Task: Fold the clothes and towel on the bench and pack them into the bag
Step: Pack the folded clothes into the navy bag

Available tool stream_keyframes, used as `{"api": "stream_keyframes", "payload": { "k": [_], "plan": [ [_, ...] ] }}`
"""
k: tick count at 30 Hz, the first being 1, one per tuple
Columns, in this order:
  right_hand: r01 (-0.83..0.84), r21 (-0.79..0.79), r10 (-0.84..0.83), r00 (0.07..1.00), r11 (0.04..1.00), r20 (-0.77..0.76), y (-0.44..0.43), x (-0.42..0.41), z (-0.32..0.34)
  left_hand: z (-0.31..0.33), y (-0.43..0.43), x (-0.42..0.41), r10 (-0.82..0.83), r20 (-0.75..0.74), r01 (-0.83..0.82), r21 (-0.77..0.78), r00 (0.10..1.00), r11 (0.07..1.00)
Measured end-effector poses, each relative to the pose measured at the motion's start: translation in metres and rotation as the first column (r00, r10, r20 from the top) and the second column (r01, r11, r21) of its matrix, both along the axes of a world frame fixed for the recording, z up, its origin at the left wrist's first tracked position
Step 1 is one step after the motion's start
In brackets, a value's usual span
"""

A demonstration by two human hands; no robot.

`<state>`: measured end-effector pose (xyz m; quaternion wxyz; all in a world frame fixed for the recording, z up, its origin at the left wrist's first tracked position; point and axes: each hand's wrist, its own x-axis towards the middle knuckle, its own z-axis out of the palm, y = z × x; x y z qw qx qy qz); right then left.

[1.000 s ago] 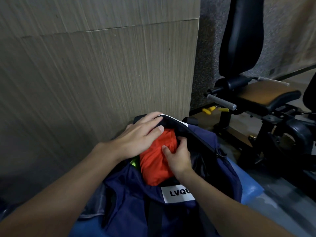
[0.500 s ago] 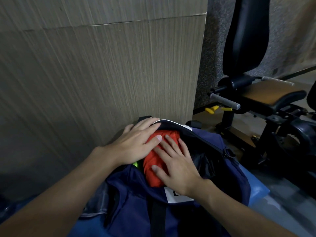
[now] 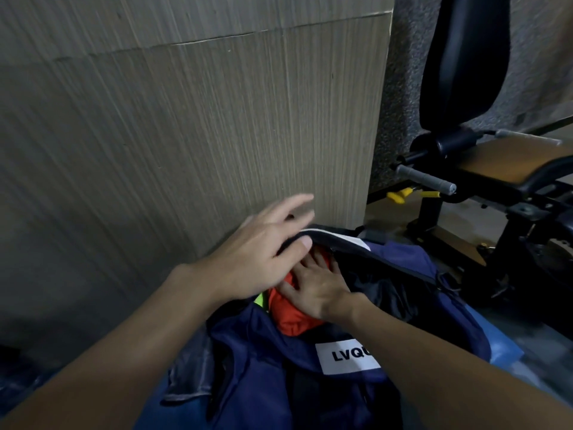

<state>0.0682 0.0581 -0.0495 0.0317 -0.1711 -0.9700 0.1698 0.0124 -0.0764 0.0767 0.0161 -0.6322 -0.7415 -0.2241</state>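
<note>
The orange cloth (image 3: 288, 324) is pressed down inside the blue bag (image 3: 273, 355) by the flat right hand (image 3: 316, 290). The left hand (image 3: 257, 259) is held open above it, gripping nothing. Packing looks mostly done.

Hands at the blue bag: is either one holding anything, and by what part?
Neither grips anything. The right hand presses flat on the orange garment inside the bag; the left hand, blurred, is open above the bag's rim.
</note>
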Motion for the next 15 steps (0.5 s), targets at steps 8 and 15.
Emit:
{"api": "stream_keyframes", "payload": {
  "k": [8, 15],
  "plan": [
    [-0.022, 0.012, 0.023, 0.998, 1.000, -0.059, -0.004, 0.015, 0.003, -0.032, -0.012, 0.002, 0.120, -0.113, -0.150, -0.313, 0.986, 0.938],
    [-0.255, 0.210, 0.271, 0.961, 0.944, -0.051, -0.011, 0.047, -0.002, -0.024, -0.010, -0.009, 0.131, 0.030, -0.122, -0.209, 0.991, 0.970]
  ]
}}
